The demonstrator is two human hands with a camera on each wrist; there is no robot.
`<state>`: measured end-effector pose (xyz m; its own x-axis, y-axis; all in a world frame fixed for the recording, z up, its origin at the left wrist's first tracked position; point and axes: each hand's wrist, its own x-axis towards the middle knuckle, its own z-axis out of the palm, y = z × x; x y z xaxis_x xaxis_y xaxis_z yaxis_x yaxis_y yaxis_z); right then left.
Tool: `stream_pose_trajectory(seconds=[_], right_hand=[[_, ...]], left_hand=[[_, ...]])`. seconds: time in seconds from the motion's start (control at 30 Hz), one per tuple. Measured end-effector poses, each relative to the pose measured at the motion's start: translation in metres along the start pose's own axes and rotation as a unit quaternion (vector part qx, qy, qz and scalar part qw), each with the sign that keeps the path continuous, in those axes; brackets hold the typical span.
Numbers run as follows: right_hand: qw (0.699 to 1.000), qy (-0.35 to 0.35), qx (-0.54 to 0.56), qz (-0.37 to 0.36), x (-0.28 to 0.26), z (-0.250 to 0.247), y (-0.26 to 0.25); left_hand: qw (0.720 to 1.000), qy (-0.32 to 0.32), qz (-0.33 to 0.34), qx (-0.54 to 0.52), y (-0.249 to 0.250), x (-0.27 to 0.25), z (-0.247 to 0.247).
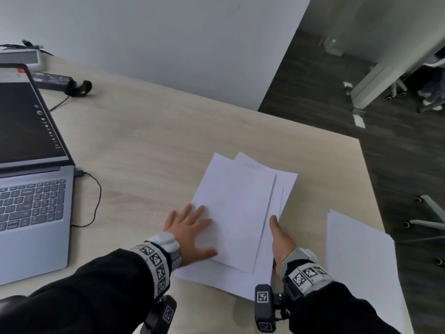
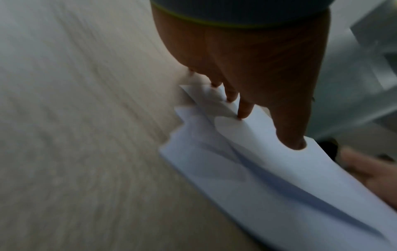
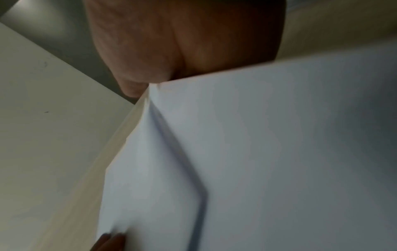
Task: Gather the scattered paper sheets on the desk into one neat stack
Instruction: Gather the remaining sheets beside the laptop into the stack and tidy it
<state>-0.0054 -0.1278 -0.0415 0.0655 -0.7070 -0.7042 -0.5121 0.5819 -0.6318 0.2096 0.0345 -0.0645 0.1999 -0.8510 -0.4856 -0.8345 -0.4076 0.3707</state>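
Observation:
A loose pile of white paper sheets (image 1: 240, 208) lies fanned out near the desk's right end. My left hand (image 1: 190, 235) rests flat on the pile's left edge, fingers spread and straight; in the left wrist view its fingertips (image 2: 290, 135) press on the top sheet (image 2: 257, 169). My right hand (image 1: 280, 239) holds the pile's right edge, thumb up along the paper, fingers hidden beneath. In the right wrist view the raised sheets (image 3: 279, 152) cover the fingers of that hand (image 3: 171, 42). One more sheet (image 1: 361, 256) lies apart at the desk's right edge.
An open laptop (image 1: 31, 189) stands at the left with its cable (image 1: 95, 196) looping on the desk (image 1: 144, 141). A power adapter (image 1: 55, 80) lies at the back left. The desk's corner and right edge are close to the pile; chair legs (image 1: 428, 220) stand on the floor beyond.

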Motion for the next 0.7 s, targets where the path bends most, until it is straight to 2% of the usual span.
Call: stream_pose_trajectory(seconds=[0.13, 0.2, 0.3, 0.37, 0.43, 0.5, 0.57, 0.6, 0.63, 0.7], right_hand=[[0.999, -0.032, 0.03, -0.022, 0.0, 0.003, 0.02], [0.999, -0.031, 0.007, -0.031, 0.0, -0.002, 0.029], [0.998, -0.039, -0.004, -0.059, -0.006, -0.017, 0.035], [0.996, -0.044, 0.021, -0.07, -0.012, -0.03, 0.037], [0.993, -0.057, 0.068, -0.078, -0.021, -0.043, 0.038], [0.985, -0.083, 0.118, -0.09, -0.029, -0.053, 0.036], [0.973, -0.124, 0.16, -0.111, -0.038, -0.067, 0.037], [0.97, -0.143, 0.159, -0.116, -0.039, -0.069, 0.038], [0.969, -0.15, 0.156, -0.12, -0.041, -0.073, 0.038], [0.968, -0.145, 0.154, -0.138, -0.045, -0.089, 0.04]], left_hand=[[0.998, -0.017, 0.049, 0.024, 0.014, -0.006, 0.013], [0.998, 0.006, 0.057, 0.014, 0.02, -0.009, 0.013], [0.996, 0.063, 0.021, -0.063, 0.02, -0.006, 0.006], [0.985, 0.1, -0.036, -0.135, 0.02, 0.002, -0.001], [0.959, 0.145, -0.1, -0.223, 0.026, 0.012, -0.008], [0.904, 0.164, -0.13, -0.373, 0.034, 0.018, -0.018], [0.825, 0.114, -0.111, -0.541, 0.052, 0.02, -0.028], [0.801, 0.084, -0.101, -0.584, 0.054, 0.021, -0.032], [0.792, 0.065, -0.087, -0.6, 0.059, 0.021, -0.035], [0.798, 0.064, -0.064, -0.595, 0.076, 0.024, -0.037]])
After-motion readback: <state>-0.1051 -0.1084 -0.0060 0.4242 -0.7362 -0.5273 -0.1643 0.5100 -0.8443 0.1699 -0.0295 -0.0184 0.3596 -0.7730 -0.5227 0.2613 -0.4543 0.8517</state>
